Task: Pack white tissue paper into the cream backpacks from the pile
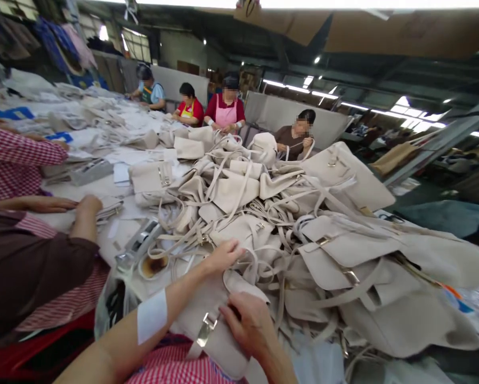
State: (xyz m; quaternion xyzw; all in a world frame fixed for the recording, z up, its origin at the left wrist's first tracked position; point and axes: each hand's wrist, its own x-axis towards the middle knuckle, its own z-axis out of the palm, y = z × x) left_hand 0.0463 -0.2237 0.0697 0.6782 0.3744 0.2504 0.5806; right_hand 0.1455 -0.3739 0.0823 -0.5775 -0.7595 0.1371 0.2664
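Head camera: closest is a red and white checked cloth on the person's lap. A cream bag lies at the table's near edge, partly over that cloth. It looks smooth and bendy, with a shiny gold clasp on a flat strap. The right hand has its fingers bent and holds this bag beside the clasp. The left hand reaches over the bag to a curly strap loop; I cannot tell if it grips the loop or just touches it. A white square patch is on the left forearm.

The pale table has a round dish with a brown stain inside, and a shiny metal thing next to it. Past the hands is a big messy heap of cream bags, with floppy flaps and long thin straps. At the left, a co-worker's hand rests on flat pieces.

Farther off, four people sit across the table. Pale boards stand behind them. The big room has a dark roof, long bright lights and hanging clothes.
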